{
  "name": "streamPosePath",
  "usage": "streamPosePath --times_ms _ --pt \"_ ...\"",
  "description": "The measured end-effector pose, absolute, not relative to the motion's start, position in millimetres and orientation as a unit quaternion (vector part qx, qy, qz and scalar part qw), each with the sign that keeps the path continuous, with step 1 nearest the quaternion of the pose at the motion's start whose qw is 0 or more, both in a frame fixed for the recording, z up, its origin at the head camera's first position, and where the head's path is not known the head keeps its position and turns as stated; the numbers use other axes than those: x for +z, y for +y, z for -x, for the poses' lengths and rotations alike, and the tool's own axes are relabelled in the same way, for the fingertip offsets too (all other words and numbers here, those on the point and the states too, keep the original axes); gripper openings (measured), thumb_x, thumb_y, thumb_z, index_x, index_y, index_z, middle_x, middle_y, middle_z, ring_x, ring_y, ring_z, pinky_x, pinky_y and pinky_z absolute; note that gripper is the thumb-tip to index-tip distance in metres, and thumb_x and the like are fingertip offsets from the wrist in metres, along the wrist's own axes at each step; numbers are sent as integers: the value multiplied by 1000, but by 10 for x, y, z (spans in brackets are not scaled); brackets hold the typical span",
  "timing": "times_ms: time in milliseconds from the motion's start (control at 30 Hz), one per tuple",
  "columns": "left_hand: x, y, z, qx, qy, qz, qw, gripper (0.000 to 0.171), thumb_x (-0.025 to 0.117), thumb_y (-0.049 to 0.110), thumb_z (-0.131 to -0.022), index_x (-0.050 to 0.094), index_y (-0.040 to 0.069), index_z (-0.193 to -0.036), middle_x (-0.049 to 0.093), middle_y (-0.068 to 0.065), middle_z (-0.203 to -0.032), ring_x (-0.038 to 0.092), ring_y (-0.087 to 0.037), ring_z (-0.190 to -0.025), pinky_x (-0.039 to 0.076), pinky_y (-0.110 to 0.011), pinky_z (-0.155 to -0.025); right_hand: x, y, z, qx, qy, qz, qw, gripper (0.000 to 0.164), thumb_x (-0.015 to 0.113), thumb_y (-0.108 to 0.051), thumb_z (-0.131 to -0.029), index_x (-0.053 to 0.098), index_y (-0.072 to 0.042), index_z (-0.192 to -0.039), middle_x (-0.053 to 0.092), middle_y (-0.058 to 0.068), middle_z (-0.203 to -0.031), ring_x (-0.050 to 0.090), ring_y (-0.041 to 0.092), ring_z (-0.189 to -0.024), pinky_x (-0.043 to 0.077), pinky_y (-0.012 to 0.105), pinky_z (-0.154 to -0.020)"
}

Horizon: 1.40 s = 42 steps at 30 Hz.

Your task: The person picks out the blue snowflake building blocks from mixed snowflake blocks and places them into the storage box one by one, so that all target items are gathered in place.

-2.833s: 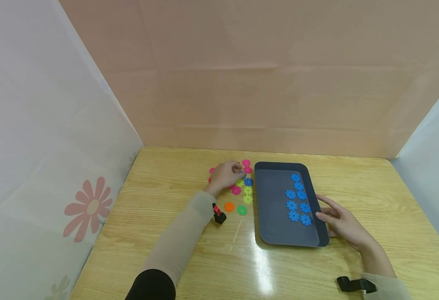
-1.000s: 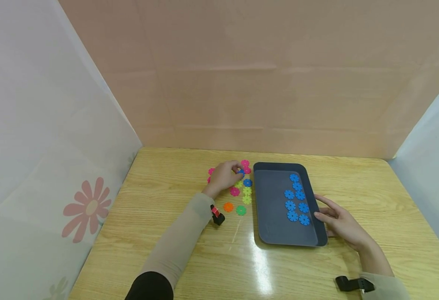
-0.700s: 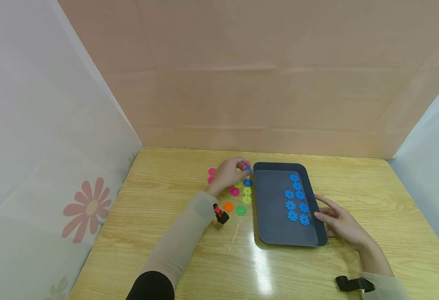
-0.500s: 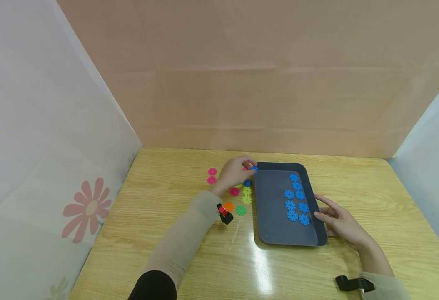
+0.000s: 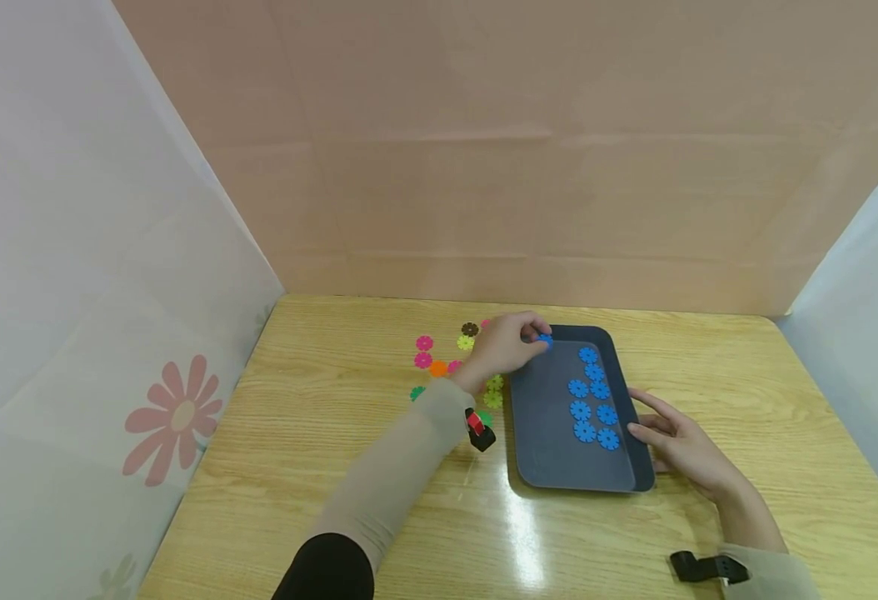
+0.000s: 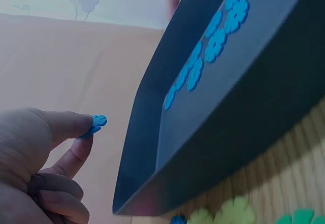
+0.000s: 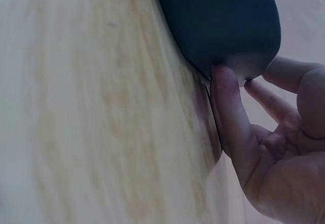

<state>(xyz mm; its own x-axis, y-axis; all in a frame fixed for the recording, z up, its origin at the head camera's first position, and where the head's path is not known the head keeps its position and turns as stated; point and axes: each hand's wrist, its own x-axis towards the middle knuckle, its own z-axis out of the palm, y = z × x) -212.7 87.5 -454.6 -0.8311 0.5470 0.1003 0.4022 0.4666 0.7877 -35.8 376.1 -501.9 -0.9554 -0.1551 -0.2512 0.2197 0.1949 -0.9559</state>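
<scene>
My left hand [image 5: 508,343] pinches a small blue flower-shaped disc [image 5: 546,341] between thumb and forefinger, over the far left corner of a dark grey tray [image 5: 551,442]. The left wrist view shows this disc at the fingertips, the other fingers curled below. Several similar blue discs [image 5: 607,414] lie flat in two uneven columns along the tray's right side. My right hand [image 5: 690,450] holds the tray's right wall, thumb at the rim. In the right wrist view its fingers [image 7: 228,97] are against the dark outer wall.
Left of the tray lie several loose discs: pink [image 5: 424,342], orange [image 5: 438,368], yellow-green [image 5: 493,400], green [image 5: 417,392] and a dark brown one [image 5: 470,329]. My left forearm covers some. A brown-papered wall [image 5: 514,208] stands behind the wooden table [image 5: 296,433].
My left hand has picked up the blue disc from among the loose ones and carried it right, over the tray's far left corner. The right hand and tray stay put.
</scene>
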Motion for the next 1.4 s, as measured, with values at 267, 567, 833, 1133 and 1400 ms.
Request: streamPosePath --times_ms 267,567,833,1133,1400 --pt "-4602 1119 2097 414 860 -282 98 12 77 26 -97 72 25 -108 63 15 -89 58 -4 -79 48 -22 -65 -5024 3737 342 -633 760 -19 146 69 55 -18 -110 17 -9 -166 48 39 -138 73 33 -99 61 53 -71" --pt "-4691 1307 2071 399 872 -259 118 13 78 28 -96 73 25 -108 62 16 -88 58 -1 -79 47 -22 -68 -4979 3702 327 -631 762 -20 146 69 55 -19 -110 16 -8 -166 45 41 -139 73 33 -99 61 53 -72" --pt "-4805 1455 2051 411 869 -238 135 16 79 24 -95 74 21 -110 63 13 -89 59 -4 -77 49 -26 -69 -4975 3692 324 -631 762 -24 148 69 55 -20 -110 17 -8 -166 45 41 -139 73 31 -101 61 52 -73" --pt "-4900 1561 2036 349 907 -195 133 13 79 29 -95 71 25 -104 64 13 -82 58 -5 -69 47 -27 -64 -4977 3675 330 -635 756 -35 152 70 57 -21 -109 17 -9 -166 46 40 -140 73 35 -100 61 53 -74" --pt "-4964 1620 2041 321 920 -188 127 14 80 32 -93 70 29 -102 63 15 -83 57 -6 -72 47 -28 -68 -4971 3682 325 -628 763 -37 148 69 57 -21 -109 19 -10 -166 46 40 -141 73 32 -101 61 52 -73"
